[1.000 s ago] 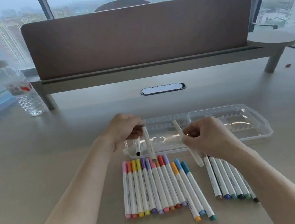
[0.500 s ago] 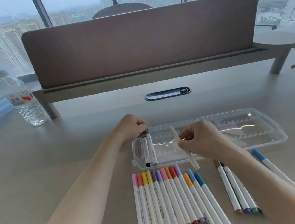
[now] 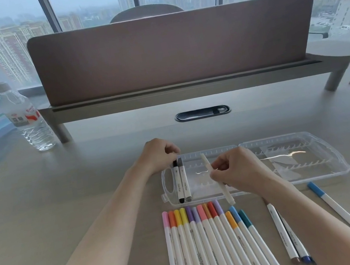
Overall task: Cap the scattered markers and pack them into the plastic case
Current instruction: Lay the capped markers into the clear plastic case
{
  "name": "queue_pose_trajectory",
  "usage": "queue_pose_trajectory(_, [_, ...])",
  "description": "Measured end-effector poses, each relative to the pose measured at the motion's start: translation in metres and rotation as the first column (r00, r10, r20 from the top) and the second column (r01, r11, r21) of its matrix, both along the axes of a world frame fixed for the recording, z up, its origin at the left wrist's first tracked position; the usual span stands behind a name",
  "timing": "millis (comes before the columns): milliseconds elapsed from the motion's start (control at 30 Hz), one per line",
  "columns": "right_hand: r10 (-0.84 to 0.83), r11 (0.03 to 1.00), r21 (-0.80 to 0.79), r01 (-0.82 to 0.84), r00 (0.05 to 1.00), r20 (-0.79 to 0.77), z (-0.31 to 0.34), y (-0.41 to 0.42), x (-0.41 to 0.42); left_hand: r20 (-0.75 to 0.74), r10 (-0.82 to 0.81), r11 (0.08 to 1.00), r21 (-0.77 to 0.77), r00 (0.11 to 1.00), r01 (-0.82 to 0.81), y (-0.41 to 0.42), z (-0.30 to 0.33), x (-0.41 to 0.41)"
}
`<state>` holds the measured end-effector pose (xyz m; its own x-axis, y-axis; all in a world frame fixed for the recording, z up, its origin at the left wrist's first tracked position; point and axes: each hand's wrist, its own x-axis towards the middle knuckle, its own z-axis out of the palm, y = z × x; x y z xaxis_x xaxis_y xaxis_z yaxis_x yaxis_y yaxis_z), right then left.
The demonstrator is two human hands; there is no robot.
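An open clear plastic case point(image 3: 317, 174) lies flat on the desk. Two capped markers, black point(image 3: 178, 182) and grey point(image 3: 184, 180), lie side by side at its left end. My left hand point(image 3: 158, 155) rests at their top ends, fingertips touching the caps. My right hand point(image 3: 237, 169) holds a pale white marker point(image 3: 225, 191) slanted over the case. A row of several capped coloured markers point(image 3: 208, 245) lies in front of the case. More markers point(image 3: 288, 236) lie partly under my right forearm, and a blue one point(image 3: 342, 212) lies apart at the right.
A water bottle point(image 3: 26, 116) stands at the far left. A raised shelf with a brown divider panel point(image 3: 173, 48) crosses the back of the desk. A black cable grommet point(image 3: 202, 112) sits in the desk beyond the case.
My left hand has laid the grey marker into the case beside the black one. The right hand keeps the pale marker over the case. The view has moved closer.
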<state>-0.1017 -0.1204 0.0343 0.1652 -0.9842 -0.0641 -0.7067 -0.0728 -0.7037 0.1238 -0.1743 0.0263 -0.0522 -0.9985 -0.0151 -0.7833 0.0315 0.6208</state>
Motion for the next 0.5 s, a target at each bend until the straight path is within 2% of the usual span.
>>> queue_pose_trajectory(133, [-0.015, 1.0, -0.002, 0.015, 0.999, 0.035, -0.002, -0.006, 0.008, -0.06, 0.002, 0.998, -0.07, 0.998, -0.007, 0.003, 0.009, -0.007])
queue_pose_trajectory(300, [-0.034, 0.999, -0.022, 0.035, 0.998, 0.048, -0.004, -0.009, 0.018, -0.167, -0.076, 0.995, 0.045, 0.983, 0.085, 0.006, 0.026, -0.017])
queue_pose_trajectory(500, [-0.066, 0.996, -0.049, 0.068, 0.997, 0.049, -0.002, -0.008, 0.025, -0.259, -0.047, 0.994, 0.085, 0.965, 0.071, 0.006, 0.022, -0.022])
